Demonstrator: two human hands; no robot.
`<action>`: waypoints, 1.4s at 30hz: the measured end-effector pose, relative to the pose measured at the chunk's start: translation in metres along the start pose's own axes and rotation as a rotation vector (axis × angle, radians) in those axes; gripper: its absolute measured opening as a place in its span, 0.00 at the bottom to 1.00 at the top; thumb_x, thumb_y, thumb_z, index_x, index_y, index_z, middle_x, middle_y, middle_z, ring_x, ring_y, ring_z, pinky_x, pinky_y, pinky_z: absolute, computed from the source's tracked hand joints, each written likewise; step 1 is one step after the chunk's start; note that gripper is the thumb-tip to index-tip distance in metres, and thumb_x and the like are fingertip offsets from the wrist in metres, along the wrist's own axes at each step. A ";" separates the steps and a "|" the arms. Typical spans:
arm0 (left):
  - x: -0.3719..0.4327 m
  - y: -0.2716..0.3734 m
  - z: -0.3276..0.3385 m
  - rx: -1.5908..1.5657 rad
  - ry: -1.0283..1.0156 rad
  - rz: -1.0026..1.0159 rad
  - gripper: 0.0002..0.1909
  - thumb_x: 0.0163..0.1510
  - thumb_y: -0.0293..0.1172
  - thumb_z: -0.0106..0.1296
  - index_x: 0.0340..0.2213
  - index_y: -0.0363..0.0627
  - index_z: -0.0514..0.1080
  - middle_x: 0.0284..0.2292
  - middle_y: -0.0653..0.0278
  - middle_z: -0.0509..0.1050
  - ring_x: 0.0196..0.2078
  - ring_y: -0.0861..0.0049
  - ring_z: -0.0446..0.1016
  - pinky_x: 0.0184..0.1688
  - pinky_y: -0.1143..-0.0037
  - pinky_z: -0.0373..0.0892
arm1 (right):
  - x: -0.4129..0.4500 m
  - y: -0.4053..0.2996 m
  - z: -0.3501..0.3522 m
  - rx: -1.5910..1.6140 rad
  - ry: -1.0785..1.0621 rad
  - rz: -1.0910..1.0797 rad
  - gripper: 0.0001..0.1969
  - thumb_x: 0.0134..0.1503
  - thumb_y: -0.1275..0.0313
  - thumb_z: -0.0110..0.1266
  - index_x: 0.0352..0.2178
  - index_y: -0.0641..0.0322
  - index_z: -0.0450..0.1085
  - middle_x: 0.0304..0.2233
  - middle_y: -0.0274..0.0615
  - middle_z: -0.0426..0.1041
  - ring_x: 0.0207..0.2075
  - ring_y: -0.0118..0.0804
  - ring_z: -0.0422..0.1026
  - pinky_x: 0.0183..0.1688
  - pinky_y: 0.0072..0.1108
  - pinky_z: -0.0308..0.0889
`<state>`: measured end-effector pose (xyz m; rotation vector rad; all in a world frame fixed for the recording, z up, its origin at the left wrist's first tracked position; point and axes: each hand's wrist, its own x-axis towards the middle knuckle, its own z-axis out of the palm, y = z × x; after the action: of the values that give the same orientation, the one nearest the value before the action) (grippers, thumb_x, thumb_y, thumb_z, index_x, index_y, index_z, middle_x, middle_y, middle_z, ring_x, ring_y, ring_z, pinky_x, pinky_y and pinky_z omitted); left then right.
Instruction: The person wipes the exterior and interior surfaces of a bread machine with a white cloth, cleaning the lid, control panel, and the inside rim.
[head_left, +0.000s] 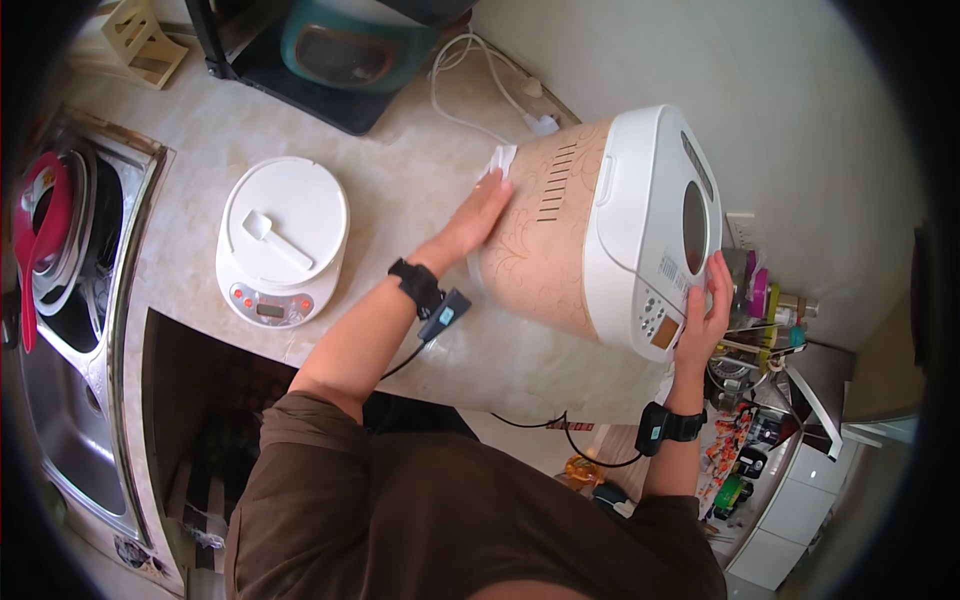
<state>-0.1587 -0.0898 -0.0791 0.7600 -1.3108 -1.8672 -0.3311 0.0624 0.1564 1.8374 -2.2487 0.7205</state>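
A bread machine with a beige patterned body and a white lid is on the counter in front of me. Whether it rests flat or is tipped, I cannot tell. My left hand presses along its lower side, with a crumpled white tissue or cloth at the fingertips; part of that is hidden. On the lid's near edge, beside the control panel, my right hand grips the machine. To the left lies a white kitchen scale, a small white measuring scoop on its round top.
A steel sink with pans and a red utensil is at the left. A green appliance sits on a black stand behind. A white cord and plug lie near the wall. Bottles and jars stand at the right.
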 end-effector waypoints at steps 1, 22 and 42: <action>0.012 0.008 -0.006 -0.005 -0.002 0.006 0.37 0.54 0.55 0.28 0.52 0.30 0.47 0.54 0.47 0.50 0.58 0.64 0.46 0.58 0.74 0.42 | 0.001 0.001 0.000 0.004 -0.016 0.000 0.19 0.52 0.72 0.41 0.46 0.68 0.60 0.51 0.46 0.57 0.51 0.37 0.56 0.52 0.25 0.50; 0.078 0.035 -0.020 -0.216 -0.319 -0.181 0.36 0.53 0.59 0.26 0.51 0.42 0.56 0.52 0.61 0.57 0.56 0.74 0.51 0.58 0.76 0.41 | -0.002 -0.003 0.000 0.116 0.025 0.066 0.18 0.48 0.74 0.46 0.42 0.69 0.62 0.48 0.47 0.60 0.50 0.41 0.58 0.53 0.27 0.50; -0.049 0.113 0.028 0.054 -0.118 0.554 0.34 0.49 0.49 0.39 0.53 0.42 0.49 0.50 0.46 0.50 0.50 0.53 0.55 0.50 0.68 0.55 | -0.004 0.002 0.002 0.061 0.053 0.007 0.17 0.46 0.76 0.49 0.40 0.69 0.65 0.45 0.48 0.63 0.47 0.42 0.61 0.50 0.27 0.55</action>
<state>-0.1284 -0.0598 0.0399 0.2687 -1.4683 -1.4489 -0.3314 0.0647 0.1523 1.8151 -2.2257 0.8376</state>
